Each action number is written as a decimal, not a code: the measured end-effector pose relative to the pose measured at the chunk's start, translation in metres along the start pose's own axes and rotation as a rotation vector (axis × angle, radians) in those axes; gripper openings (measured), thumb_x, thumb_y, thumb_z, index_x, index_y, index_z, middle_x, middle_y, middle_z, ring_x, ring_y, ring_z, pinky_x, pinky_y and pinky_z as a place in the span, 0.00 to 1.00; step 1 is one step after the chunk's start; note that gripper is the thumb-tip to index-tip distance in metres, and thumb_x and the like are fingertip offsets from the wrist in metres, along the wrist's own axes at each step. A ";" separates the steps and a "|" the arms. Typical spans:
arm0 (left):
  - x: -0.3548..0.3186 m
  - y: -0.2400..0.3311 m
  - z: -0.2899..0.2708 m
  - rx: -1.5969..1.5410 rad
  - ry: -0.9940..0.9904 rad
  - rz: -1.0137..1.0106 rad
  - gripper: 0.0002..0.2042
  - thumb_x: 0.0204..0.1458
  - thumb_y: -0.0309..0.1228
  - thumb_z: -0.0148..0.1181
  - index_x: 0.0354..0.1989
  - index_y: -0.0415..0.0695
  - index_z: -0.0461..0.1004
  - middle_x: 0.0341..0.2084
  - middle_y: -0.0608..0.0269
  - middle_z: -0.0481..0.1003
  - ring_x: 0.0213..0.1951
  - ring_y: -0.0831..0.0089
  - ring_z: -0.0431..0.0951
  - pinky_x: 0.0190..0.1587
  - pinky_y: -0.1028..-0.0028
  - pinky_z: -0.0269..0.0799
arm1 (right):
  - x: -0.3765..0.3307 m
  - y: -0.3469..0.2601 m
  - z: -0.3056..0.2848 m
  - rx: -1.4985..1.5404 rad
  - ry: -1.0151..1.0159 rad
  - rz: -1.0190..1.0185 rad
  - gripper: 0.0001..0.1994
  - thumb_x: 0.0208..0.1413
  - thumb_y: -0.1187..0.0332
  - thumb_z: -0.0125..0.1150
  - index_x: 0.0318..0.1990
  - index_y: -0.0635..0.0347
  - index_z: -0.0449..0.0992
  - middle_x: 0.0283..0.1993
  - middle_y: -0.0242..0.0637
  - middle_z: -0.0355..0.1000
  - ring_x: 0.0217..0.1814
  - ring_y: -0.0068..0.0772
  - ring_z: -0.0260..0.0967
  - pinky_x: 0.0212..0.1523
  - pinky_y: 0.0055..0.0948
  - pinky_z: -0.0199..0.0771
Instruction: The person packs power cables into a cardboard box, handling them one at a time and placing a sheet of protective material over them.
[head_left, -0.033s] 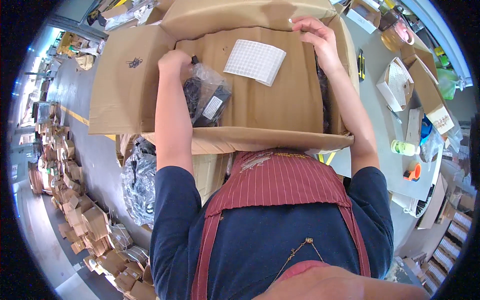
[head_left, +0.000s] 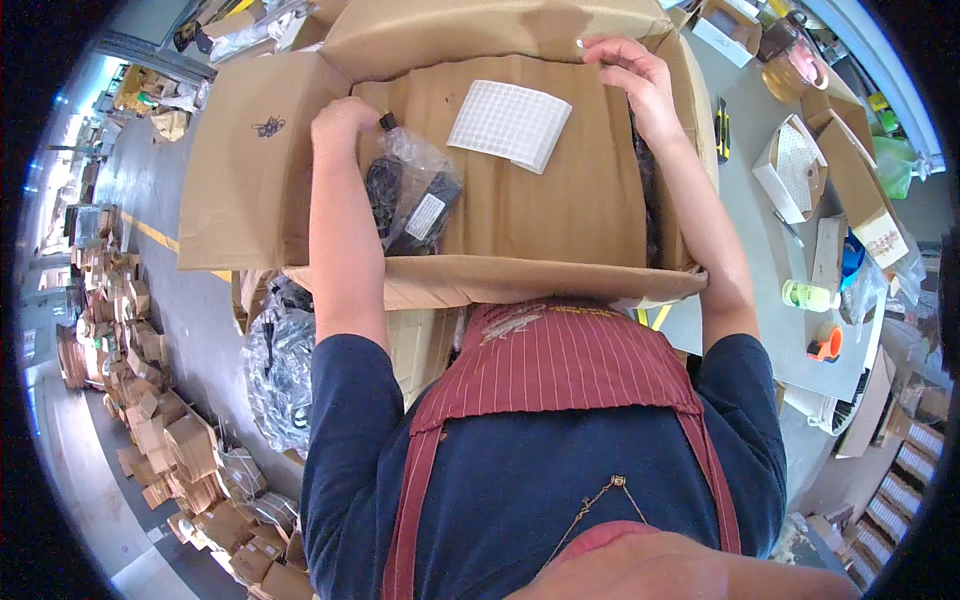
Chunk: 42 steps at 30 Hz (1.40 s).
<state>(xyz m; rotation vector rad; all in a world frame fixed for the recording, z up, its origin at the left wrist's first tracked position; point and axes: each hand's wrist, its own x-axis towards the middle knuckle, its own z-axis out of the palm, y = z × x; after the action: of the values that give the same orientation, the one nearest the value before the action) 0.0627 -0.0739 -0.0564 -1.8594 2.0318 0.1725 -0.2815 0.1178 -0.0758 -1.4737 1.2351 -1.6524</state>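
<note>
Bright light, strongest at far left; floor [head_left: 150, 180] shines; my right hand [head_left: 640, 82] well lit; edges curve, corners black.

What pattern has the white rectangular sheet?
White sheet: rows of small circles, best in the head view.

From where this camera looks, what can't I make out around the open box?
In the head view:
What the left hand holds, if anything: hidden behind the hand itself.
Print on the label on the bagged black item: too small.
Whatever lies under the brown cardboard sheet: covered by it.
</note>
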 end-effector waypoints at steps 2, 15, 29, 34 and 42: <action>0.001 -0.032 -0.003 -0.063 0.053 -0.005 0.21 0.43 0.39 0.59 0.49 0.49 0.78 0.50 0.55 0.76 0.52 0.61 0.77 0.53 0.65 0.72 | 0.002 0.001 0.005 -0.001 -0.036 -0.010 0.09 0.46 0.77 0.55 0.36 0.66 0.77 0.52 0.38 0.72 0.54 0.28 0.68 0.58 0.28 0.63; 0.019 -0.036 0.016 0.034 -0.247 0.019 0.18 0.41 0.35 0.63 0.42 0.43 0.80 0.46 0.52 0.78 0.48 0.57 0.79 0.49 0.60 0.74 | 0.002 0.002 0.005 -0.014 0.003 0.106 0.09 0.48 0.78 0.55 0.38 0.66 0.78 0.44 0.37 0.76 0.49 0.25 0.71 0.55 0.24 0.66; 0.017 -0.026 0.021 0.151 -0.330 -0.010 0.14 0.39 0.31 0.68 0.38 0.46 0.83 0.42 0.55 0.80 0.45 0.58 0.80 0.46 0.63 0.75 | 0.002 -0.006 0.009 -0.030 0.026 0.137 0.11 0.48 0.77 0.54 0.39 0.67 0.78 0.42 0.34 0.77 0.47 0.23 0.69 0.53 0.23 0.66; 0.027 -0.027 0.026 0.144 -0.325 -0.048 0.15 0.37 0.28 0.68 0.37 0.43 0.82 0.40 0.53 0.80 0.44 0.56 0.80 0.45 0.61 0.75 | 0.004 0.006 0.002 -0.015 0.047 0.101 0.10 0.49 0.77 0.54 0.39 0.67 0.78 0.42 0.34 0.77 0.46 0.23 0.69 0.53 0.23 0.66; 0.015 -0.025 0.022 0.125 -0.334 -0.032 0.10 0.36 0.24 0.63 0.30 0.43 0.84 0.38 0.53 0.81 0.42 0.59 0.81 0.42 0.64 0.76 | 0.004 0.004 0.005 -0.082 0.020 0.135 0.09 0.49 0.78 0.53 0.37 0.67 0.78 0.41 0.35 0.77 0.46 0.24 0.71 0.53 0.23 0.66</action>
<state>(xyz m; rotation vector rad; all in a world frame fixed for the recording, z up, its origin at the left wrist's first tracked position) 0.0911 -0.0829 -0.0779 -1.6598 1.7436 0.3168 -0.2779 0.1112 -0.0781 -1.3922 1.3964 -1.5469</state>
